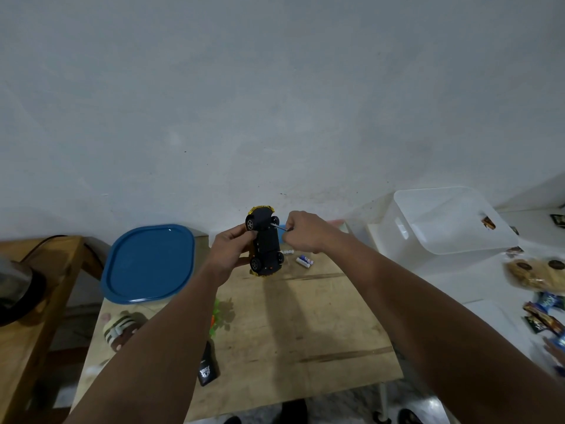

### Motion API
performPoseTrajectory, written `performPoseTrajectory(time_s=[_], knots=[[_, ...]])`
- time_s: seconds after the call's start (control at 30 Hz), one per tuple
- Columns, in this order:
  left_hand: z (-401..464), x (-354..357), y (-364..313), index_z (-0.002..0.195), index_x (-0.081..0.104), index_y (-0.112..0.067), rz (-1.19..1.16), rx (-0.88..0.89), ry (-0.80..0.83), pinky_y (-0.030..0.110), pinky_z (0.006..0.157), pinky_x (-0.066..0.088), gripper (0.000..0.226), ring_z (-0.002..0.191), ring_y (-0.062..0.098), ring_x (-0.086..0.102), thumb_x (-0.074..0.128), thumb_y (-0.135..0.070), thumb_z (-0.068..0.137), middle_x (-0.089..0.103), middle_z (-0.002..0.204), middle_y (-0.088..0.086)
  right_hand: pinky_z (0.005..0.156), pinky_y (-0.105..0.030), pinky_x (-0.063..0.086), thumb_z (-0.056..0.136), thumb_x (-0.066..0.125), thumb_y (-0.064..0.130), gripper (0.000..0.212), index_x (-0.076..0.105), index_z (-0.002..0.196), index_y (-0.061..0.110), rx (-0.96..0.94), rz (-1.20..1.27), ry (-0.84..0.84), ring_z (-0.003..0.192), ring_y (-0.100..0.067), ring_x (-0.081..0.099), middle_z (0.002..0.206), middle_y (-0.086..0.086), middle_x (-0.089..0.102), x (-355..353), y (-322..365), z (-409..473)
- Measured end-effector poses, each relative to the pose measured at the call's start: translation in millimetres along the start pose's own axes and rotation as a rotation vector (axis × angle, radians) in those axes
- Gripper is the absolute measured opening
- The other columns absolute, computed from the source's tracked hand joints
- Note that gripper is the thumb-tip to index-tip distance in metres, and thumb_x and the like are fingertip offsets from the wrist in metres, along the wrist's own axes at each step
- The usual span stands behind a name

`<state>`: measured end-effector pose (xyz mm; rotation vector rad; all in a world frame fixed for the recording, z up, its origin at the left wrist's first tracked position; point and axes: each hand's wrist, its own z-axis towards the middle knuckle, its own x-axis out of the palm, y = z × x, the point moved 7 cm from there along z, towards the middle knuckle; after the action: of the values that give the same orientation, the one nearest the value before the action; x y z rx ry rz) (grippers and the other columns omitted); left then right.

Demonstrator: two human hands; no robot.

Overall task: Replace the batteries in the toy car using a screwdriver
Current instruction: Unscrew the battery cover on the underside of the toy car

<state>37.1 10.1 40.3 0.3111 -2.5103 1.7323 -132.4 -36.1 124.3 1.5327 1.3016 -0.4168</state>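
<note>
My left hand (230, 249) grips a toy car (265, 242) with a gold body, held above the wooden table (305, 316) with its black underside turned toward me. My right hand (305, 232) is closed on a thin metal screwdriver (279, 227), whose tip touches the underside near the far wheels. Several loose batteries (305, 261) lie on the table just right of the car, one partly hidden behind it.
A blue lid (149, 264) leans at the table's far left. A clear plastic bin (443, 221) stands at the right on a white surface with snack packets (544, 313). A plush toy (120, 328), a green toy (221, 316) and a black box (209, 367) lie near my left arm.
</note>
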Motion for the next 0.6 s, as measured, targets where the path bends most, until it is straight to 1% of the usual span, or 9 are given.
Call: performPoseTrajectory(time_s=[0.07,0.13,0.2,0.27,0.37,0.43,0.5,0.57,0.6], knots=[[0.8,1.3,1.2,0.113,0.08,-0.026,-0.015,-0.01,0.005,0.036,0.075,0.059,0.023,0.086,0.02,0.064,0.063,-0.017,0.1,0.07,0.093,0.002,0.068,-0.034,0.043,0.089,0.057,0.021,0.021,0.059,0.105,0.008,-0.019,0.016,-0.044,0.083,-0.022,0.055,0.104,-0.012,0.067,0.1,-0.6,2.7],[1.2,2.7,2.8,0.113,0.08,-0.027,-0.028,-0.023,0.005,0.037,0.076,0.059,0.022,0.088,0.019,0.067,0.063,-0.018,0.1,0.073,0.094,0.0,0.07,-0.033,0.044,0.089,0.059,0.024,0.018,0.06,0.102,0.011,-0.037,0.051,-0.09,0.085,-0.02,0.056,0.102,-0.007,0.066,0.1,-0.7,4.5],[1.6,4.0,4.5,0.111,0.08,-0.027,-0.037,-0.03,0.005,0.038,0.077,0.059,0.022,0.087,0.02,0.067,0.064,-0.019,0.1,0.074,0.094,-0.001,0.073,-0.035,0.048,0.089,0.062,0.025,0.015,0.061,0.099,0.015,-0.046,0.106,-0.141,0.088,-0.021,0.059,0.101,-0.002,0.064,-0.2,-2.0,6.9],[1.6,4.5,6.5,0.11,0.081,-0.027,-0.036,-0.034,0.004,0.038,0.077,0.059,0.022,0.085,0.02,0.067,0.063,-0.018,0.1,0.073,0.092,-0.001,0.076,-0.037,0.051,0.087,0.063,0.026,0.013,0.061,0.095,0.016,-0.032,0.182,-0.196,0.084,-0.02,0.06,0.096,0.001,0.064,-1.8,-6.0,8.0],[2.4,2.0,9.6,0.112,0.08,-0.025,-0.036,-0.04,-0.005,0.034,0.072,0.058,0.022,0.083,0.019,0.066,0.064,-0.017,0.1,0.072,0.088,-0.002,0.064,-0.03,0.045,0.089,0.062,0.031,0.013,0.061,0.091,0.018,0.024,0.288,-0.277,0.07,-0.014,0.056,0.085,0.006,0.062,-4.0,-19.3,6.1],[3.1,-0.4,12.1,0.113,0.08,-0.025,-0.035,-0.045,-0.008,0.033,0.072,0.058,0.022,0.084,0.019,0.067,0.065,-0.017,0.099,0.073,0.091,-0.001,0.06,-0.028,0.042,0.092,0.058,0.033,0.018,0.061,0.092,0.015,0.064,0.316,-0.311,0.07,-0.013,0.056,0.087,0.004,0.064,-2.0,-32.7,4.8],[3.9,-3.2,15.0,0.114,0.08,-0.025,-0.034,-0.049,-0.008,0.034,0.073,0.059,0.022,0.086,0.02,0.068,0.065,-0.018,0.099,0.074,0.095,0.001,0.06,-0.029,0.043,0.093,0.055,0.031,0.02,0.059,0.09,0.011,0.098,0.332,-0.309,0.068,-0.014,0.055,0.084,0.0,0.063,5.4,-48.8,4.5],[4.9,-4.6,18.1,0.116,0.079,-0.024,-0.034,-0.054,-0.005,0.035,0.073,0.059,0.022,0.088,0.022,0.068,0.065,-0.019,0.099,0.074,0.098,0.003,0.064,-0.032,0.045,0.094,0.055,0.027,0.017,0.06,0.09,0.01,0.129,0.329,-0.287,0.068,-0.017,0.056,0.083,-0.003,0.063,16.6,-66.3,4.0],[5.6,-4.9,20.0,0.117,0.078,-0.023,-0.035,-0.057,-0.005,0.035,0.074,0.059,0.023,0.09,0.023,0.068,0.065,-0.019,0.099,0.074,0.099,0.003,0.068,-0.033,0.047,0.093,0.056,0.024,0.015,0.062,0.092,0.01,0.148,0.323,-0.28,0.071,-0.019,0.059,0.085,-0.002,0.065,22.9,-75.1,3.8]])
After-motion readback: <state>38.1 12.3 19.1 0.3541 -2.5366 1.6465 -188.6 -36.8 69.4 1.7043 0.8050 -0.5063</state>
